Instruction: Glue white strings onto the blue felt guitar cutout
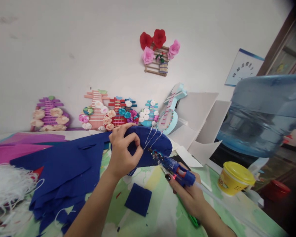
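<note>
A dark-blue, fabric-covered instrument-shaped piece lies in front of me, with several white strings running across it. Over its left part, my left hand pinches the end of one white string between thumb and forefinger. My right hand is wrapped round a blue hot glue gun, whose smeared nozzle points at the piece close to the strings. A clear glue stick trails from the gun's back. Below that hand shows a green-handled tool; I cannot tell whether it is held or lying there.
Blue fabric and a heap of white string lie at left. A small blue square is on the green tablecloth. Right are a yellow tub and large water bottle. Flower-decorated instruments line the wall.
</note>
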Available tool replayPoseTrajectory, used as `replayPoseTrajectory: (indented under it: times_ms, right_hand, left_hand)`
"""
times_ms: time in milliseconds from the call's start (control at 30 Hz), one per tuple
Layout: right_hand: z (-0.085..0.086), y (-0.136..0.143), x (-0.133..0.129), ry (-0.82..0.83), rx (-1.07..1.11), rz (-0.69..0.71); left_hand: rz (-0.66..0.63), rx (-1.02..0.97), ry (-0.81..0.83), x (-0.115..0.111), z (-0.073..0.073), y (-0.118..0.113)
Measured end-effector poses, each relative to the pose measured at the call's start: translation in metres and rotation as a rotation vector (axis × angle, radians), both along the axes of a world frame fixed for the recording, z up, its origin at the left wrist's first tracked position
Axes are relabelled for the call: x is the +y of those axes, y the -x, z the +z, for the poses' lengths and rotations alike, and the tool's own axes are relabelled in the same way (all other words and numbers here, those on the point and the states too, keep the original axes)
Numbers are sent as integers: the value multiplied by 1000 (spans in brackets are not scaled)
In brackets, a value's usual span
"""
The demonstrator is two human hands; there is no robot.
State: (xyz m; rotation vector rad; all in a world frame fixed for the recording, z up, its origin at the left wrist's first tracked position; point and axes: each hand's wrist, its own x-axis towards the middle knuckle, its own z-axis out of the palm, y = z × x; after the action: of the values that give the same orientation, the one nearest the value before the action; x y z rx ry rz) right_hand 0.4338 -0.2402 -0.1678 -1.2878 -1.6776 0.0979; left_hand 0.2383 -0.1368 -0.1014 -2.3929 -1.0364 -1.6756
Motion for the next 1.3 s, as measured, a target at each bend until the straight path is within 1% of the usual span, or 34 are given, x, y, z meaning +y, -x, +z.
replayPoseTrajectory:
  times_ms: [267,433,567,733,1000,1167,1300]
  right_hand:
    - [14,2,7,-33,106,-31]
    - [14,5,9,39,189,-16]
    - [13,6,11,24,233,30]
    - [14,7,11,18,212,56]
    - [16,9,7,46,147,12]
    - [11,9,8,58,147,21]
    - [7,8,9,36,121,20]
  left_hand:
    - [-13,4,-16,-2,0,0]
    - [-21,-1,-19,-2,-1,0]
    - [-21,3,-22,-2,0,0]
    - [-15,-3,-25,-3,0,-1]
    - [-13,-1,-26,-2,-1,0]
    - [-13,3,-26,-2,-1,0]
    - [-9,4,-22,-2,-1,0]
